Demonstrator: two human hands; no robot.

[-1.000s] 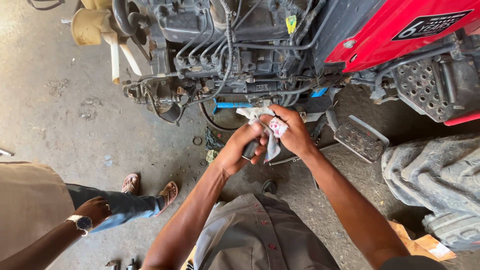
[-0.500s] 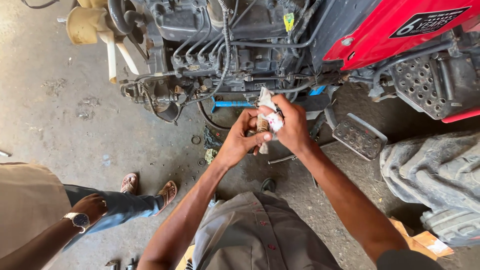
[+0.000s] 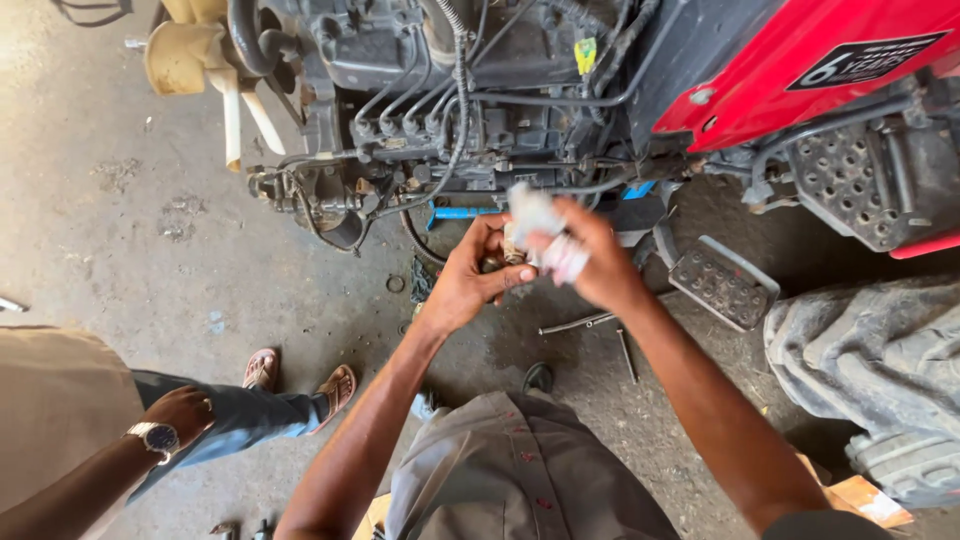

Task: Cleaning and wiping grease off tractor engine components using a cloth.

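Observation:
Both my hands are raised in front of a tractor engine (image 3: 450, 110). My left hand (image 3: 470, 280) grips a small metal part (image 3: 510, 252) between thumb and fingers. My right hand (image 3: 595, 262) is closed on a white rag (image 3: 545, 232) and presses it against that part. The rag is blurred and covers most of the part, so its shape is unclear.
A red tractor body (image 3: 800, 70) and a perforated foot pedal (image 3: 722, 282) are at the right, a big tyre (image 3: 870, 380) lower right. Loose metal rods (image 3: 580, 322) lie on the oily concrete floor. Another person stands at the left, with a wristwatch (image 3: 158, 437) and sandalled feet (image 3: 300, 378).
My hands have lifted a little toward the engine and the rag has shifted over the part. The view has moved slightly closer.

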